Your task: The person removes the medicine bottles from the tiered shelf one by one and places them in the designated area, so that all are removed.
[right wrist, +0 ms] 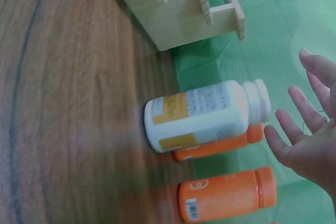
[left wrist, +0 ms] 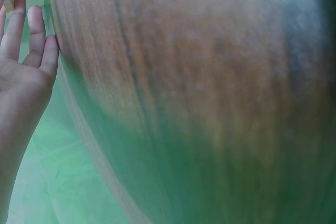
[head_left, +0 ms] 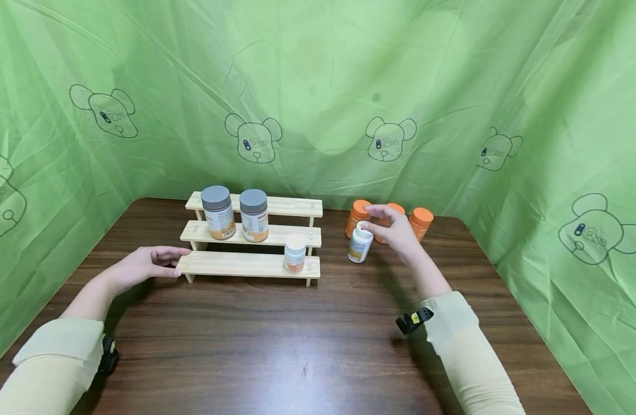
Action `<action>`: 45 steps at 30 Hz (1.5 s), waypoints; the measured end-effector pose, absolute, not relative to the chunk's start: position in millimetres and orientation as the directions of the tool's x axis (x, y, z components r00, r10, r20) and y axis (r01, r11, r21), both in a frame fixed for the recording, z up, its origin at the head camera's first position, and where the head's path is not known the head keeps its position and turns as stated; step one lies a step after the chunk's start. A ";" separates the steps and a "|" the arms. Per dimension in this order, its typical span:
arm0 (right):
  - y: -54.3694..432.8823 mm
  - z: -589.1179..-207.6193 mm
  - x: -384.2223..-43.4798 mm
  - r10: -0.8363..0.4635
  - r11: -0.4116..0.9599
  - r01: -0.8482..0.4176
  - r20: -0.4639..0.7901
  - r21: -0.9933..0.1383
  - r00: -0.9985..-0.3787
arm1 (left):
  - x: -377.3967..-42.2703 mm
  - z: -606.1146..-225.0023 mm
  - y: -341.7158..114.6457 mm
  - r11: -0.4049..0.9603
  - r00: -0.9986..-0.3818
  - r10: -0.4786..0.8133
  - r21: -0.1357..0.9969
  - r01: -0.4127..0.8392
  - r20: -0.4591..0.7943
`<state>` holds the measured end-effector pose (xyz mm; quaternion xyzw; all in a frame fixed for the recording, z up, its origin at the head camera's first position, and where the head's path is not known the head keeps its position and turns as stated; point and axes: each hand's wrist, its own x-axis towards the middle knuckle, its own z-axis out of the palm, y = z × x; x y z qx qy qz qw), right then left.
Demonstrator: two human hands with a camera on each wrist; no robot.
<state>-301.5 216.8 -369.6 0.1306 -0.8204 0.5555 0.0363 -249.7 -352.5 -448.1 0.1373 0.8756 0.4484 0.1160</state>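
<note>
Nearer, the right hand (head_left: 394, 231) hovers empty, fingers loosely spread, just over the upright white bottle (head_left: 358, 248), while the left hand (head_left: 141, 267), fingers relaxed, touches the rack (head_left: 240, 264).

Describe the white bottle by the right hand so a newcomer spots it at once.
On the brown table, look right of the stepped wooden rack in the head view. Beside the right hand, in front of the orange bottles, is a white bottle with yellow on its label. Its white body sets it apart from those orange neighbours.
</note>
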 end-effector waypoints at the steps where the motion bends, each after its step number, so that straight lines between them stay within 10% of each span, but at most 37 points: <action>1: 215.4 -367.1 -301.2 -0.176 0.349 -0.258 0.208 -0.901 -0.962 | -249.8 -448.3 -352.4 0.560 -0.936 0.342 0.818 0.133 -0.082; 45: 101.6 -296.3 -284.4 -0.366 0.144 -0.399 0.326 -0.905 -0.872 | -249.7 -446.9 -352.7 0.562 -0.937 0.341 0.816 0.138 -0.076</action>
